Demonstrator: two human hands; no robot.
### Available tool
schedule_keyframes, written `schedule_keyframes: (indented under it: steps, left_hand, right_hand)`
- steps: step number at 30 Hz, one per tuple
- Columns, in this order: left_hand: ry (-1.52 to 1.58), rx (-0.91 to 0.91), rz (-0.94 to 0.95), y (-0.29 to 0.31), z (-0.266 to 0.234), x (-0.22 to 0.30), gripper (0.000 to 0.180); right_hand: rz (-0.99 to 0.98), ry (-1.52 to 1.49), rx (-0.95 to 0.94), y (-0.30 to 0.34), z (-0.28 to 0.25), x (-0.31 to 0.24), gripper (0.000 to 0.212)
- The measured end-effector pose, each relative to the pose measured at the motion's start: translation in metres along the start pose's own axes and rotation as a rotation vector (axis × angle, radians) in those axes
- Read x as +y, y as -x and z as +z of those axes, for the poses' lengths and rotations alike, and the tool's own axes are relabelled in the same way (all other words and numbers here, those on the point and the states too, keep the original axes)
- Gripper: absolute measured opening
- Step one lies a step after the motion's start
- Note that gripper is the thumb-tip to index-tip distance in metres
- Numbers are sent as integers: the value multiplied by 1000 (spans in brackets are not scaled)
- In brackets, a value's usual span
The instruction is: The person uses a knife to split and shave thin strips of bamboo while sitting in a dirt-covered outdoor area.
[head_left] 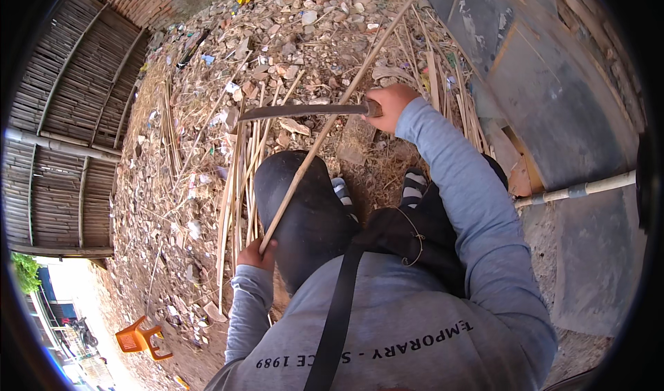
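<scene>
Left grip (pixel 256 255), lower left of center: closed around lower end of bamboo strip (pixel 312 160), which slants to upper right. Right grip (pixel 393 106), above center: wrapped around machete (pixel 304 111) handle, blade crossing strip, tip leftward.

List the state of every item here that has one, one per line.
Left hand: closed around the strip's near end.
Right hand: closed on the machete's handle.
Machete: unsheathed, blade pointing left, crossing the strip; contact unclear.
Bamboo strip: held, slanting away over the left leg.
Loose strips: lying on the ground, roughly lengthwise.
Orange chair: standing, apparently upright.
</scene>
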State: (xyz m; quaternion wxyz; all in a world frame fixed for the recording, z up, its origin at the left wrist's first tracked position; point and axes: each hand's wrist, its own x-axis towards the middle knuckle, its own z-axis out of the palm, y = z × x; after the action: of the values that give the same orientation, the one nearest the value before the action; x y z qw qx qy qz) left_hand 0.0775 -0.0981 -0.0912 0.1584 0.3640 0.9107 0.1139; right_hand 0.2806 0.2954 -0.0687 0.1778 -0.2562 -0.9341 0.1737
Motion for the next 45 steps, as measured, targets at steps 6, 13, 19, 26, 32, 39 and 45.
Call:
schedule_keyframes:
  steps: [6,13,19,26,32,39,45]
  left_hand:
    - [-11,-13,-14,-2,7,-8,44]
    - [-22,78,17,2,13,-8,43]
    - [18,55,147,8,4,-19,59]
    - [-9,14,82,3,-3,-16,63]
    - [26,57,109,3,6,-16,64]
    - [-12,111,142,5,3,-13,61]
    - [-36,87,127,1,-3,-7,57]
  right_hand:
    - [46,1,-190,2,-6,-6,24]
    - [-55,45,-68,4,-2,-8,25]
    - [60,225,-300,-2,-32,-35,25]
    - [47,266,-313,3,-23,-27,23]
    - [94,162,-287,-1,-24,-38,23]
    - [210,115,-213,-4,-21,-12,24]
    - [360,70,-146,-9,-4,19,28]
